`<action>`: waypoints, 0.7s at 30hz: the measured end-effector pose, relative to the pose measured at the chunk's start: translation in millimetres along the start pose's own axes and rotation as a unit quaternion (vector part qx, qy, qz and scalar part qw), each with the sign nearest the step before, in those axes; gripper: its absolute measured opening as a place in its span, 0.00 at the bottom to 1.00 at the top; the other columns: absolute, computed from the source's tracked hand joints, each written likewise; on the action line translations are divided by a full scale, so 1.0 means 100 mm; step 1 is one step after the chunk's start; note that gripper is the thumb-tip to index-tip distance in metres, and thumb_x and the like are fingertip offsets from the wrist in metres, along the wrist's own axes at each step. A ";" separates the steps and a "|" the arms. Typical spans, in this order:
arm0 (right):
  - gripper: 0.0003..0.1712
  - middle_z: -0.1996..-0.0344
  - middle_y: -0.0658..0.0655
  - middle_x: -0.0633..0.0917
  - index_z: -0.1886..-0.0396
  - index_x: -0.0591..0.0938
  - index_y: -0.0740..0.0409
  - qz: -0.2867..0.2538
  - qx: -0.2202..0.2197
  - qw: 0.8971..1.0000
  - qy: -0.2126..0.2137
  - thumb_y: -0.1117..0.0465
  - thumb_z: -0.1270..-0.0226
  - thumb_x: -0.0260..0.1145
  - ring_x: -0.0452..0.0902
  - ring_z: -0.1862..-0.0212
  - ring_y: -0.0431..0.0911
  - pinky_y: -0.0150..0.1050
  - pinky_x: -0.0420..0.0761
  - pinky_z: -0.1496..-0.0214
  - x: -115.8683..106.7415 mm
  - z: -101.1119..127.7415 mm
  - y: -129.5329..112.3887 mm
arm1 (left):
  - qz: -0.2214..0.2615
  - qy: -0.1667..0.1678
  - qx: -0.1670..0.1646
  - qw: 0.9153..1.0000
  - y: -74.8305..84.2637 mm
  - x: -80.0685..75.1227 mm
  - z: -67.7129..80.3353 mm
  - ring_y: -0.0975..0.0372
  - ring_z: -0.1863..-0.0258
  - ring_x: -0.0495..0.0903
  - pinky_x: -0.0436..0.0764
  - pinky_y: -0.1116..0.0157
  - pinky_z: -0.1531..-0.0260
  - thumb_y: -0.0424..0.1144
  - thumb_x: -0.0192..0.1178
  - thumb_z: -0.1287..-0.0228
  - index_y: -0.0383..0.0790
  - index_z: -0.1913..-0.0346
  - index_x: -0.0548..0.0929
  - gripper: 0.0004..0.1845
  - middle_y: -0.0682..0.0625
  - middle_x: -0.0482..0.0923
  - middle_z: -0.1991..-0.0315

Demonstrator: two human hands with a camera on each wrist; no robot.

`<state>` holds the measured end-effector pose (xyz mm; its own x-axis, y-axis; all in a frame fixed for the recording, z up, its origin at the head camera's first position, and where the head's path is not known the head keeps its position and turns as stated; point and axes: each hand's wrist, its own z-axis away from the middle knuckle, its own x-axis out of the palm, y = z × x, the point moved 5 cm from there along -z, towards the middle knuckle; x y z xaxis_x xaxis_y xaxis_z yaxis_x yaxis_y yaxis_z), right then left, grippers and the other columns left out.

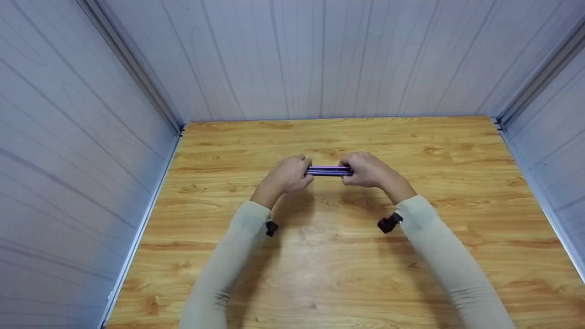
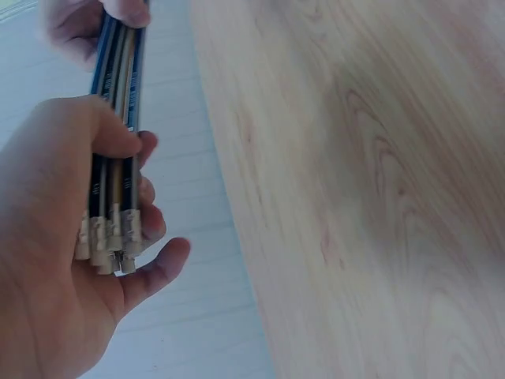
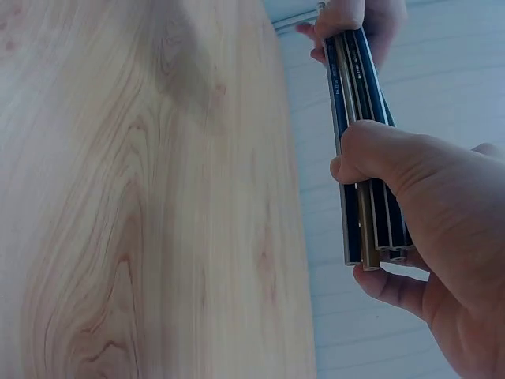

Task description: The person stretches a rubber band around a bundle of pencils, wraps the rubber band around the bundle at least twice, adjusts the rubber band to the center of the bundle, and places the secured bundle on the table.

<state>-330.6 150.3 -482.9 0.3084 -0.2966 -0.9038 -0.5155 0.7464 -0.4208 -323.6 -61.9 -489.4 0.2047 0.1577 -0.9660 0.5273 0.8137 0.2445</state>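
A bundle of several pencils [image 1: 329,171], dark blue with one gold, is held level above the middle of the wooden table [image 1: 329,256]. My left hand [image 1: 289,175] grips its left end, fingers curled round it; the eraser ends [image 2: 110,237] stick out past the palm in the left wrist view. My right hand [image 1: 365,170] grips the right end of the pencils [image 3: 364,158], whose flat cut ends [image 3: 375,254] show below the thumb. Both hands [image 2: 63,237] [image 3: 434,205] wrap the bundle [image 2: 118,95] from either side.
White panelled walls [image 1: 320,59] close the table in at the back, left and right. Small black cameras [image 1: 388,223] sit on both wrists over pale long sleeves. Bare wood lies around the hands.
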 end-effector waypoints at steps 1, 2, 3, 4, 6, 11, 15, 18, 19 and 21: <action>0.11 0.63 0.59 0.88 0.52 0.88 0.64 0.002 -0.003 1.000 0.003 0.63 0.29 0.73 0.76 0.65 0.47 0.43 0.76 0.59 -0.01 0.01 -0.01 | 0.001 -0.002 0.002 1.000 0.00 0.01 0.01 0.53 0.62 0.75 0.81 0.51 0.55 0.43 0.54 0.19 0.32 0.45 0.83 0.16 0.39 0.83 0.56; 0.11 0.63 0.59 0.88 0.52 0.88 0.64 0.002 -0.006 1.000 0.005 0.64 0.30 0.73 0.75 0.65 0.47 0.42 0.75 0.59 -0.01 0.02 -0.03 | 0.002 -0.004 0.004 1.000 0.00 0.02 0.01 0.54 0.63 0.74 0.79 0.52 0.57 0.43 0.53 0.18 0.33 0.46 0.82 0.15 0.40 0.82 0.59; 0.11 0.64 0.59 0.87 0.52 0.87 0.64 0.006 -0.010 1.000 0.008 0.64 0.30 0.73 0.75 0.65 0.46 0.42 0.75 0.60 -0.02 0.03 -0.03 | 0.004 -0.005 0.007 1.000 0.01 0.03 0.02 0.55 0.65 0.72 0.77 0.54 0.59 0.43 0.53 0.19 0.34 0.47 0.81 0.15 0.42 0.81 0.62; 0.11 0.64 0.58 0.87 0.52 0.87 0.65 0.009 -0.014 1.000 0.011 0.64 0.31 0.73 0.75 0.65 0.46 0.42 0.74 0.60 -0.03 0.04 -0.04 | 0.005 -0.003 0.012 1.000 0.01 0.03 0.03 0.56 0.66 0.71 0.75 0.55 0.61 0.43 0.53 0.19 0.34 0.48 0.80 0.14 0.44 0.79 0.65; 0.12 0.64 0.59 0.87 0.52 0.87 0.65 0.017 -0.021 0.999 0.016 0.64 0.31 0.74 0.75 0.66 0.46 0.42 0.74 0.60 -0.05 0.06 -0.06 | 0.008 0.005 0.023 1.000 0.02 0.02 0.04 0.57 0.68 0.70 0.72 0.57 0.63 0.44 0.54 0.21 0.35 0.51 0.80 0.13 0.48 0.75 0.68; 0.09 0.63 0.59 0.88 0.53 0.88 0.63 0.038 -0.036 0.998 0.018 0.62 0.26 0.74 0.75 0.65 0.47 0.44 0.75 0.59 -0.05 0.09 -0.08 | 0.013 0.037 0.051 0.998 0.04 -0.02 0.08 0.61 0.75 0.66 0.67 0.63 0.70 0.49 0.57 0.22 0.37 0.58 0.80 0.16 0.54 0.67 0.74; 0.13 0.68 0.56 0.85 0.57 0.87 0.61 0.047 -0.041 0.998 0.010 0.55 0.21 0.77 0.72 0.68 0.45 0.42 0.73 0.62 -0.03 0.10 -0.07 | 0.009 0.053 0.067 0.996 0.06 -0.06 0.10 0.65 0.79 0.62 0.61 0.67 0.75 0.52 0.59 0.19 0.37 0.60 0.81 0.19 0.56 0.64 0.77; 0.20 0.76 0.51 0.79 0.65 0.83 0.58 0.047 -0.036 0.998 0.016 0.49 0.23 0.78 0.68 0.72 0.44 0.40 0.70 0.66 -0.02 0.11 -0.06 | 0.001 0.055 0.076 0.996 0.08 -0.07 0.10 0.65 0.80 0.61 0.60 0.68 0.76 0.53 0.59 0.18 0.37 0.61 0.80 0.20 0.56 0.63 0.78; 0.21 0.77 0.50 0.77 0.67 0.82 0.58 0.048 -0.035 0.998 0.019 0.47 0.24 0.78 0.67 0.73 0.43 0.39 0.68 0.67 -0.02 0.11 -0.05 | -0.004 0.054 0.079 0.995 0.09 -0.07 0.10 0.65 0.80 0.62 0.60 0.68 0.76 0.53 0.59 0.18 0.37 0.61 0.80 0.20 0.57 0.63 0.78; 0.24 0.79 0.47 0.73 0.71 0.80 0.56 0.052 -0.031 0.998 0.023 0.45 0.24 0.78 0.66 0.74 0.43 0.39 0.67 0.67 -0.02 0.11 -0.04 | -0.017 0.051 0.083 0.995 0.10 -0.06 0.10 0.64 0.80 0.62 0.60 0.68 0.76 0.53 0.58 0.17 0.37 0.61 0.79 0.20 0.56 0.63 0.78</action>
<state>-320.4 154.1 -478.8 0.2150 -0.2479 -0.9446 -0.5920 0.7362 -0.3280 -311.2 -60.0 -480.4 0.1046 0.1950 -0.9752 0.6634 0.7169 0.2145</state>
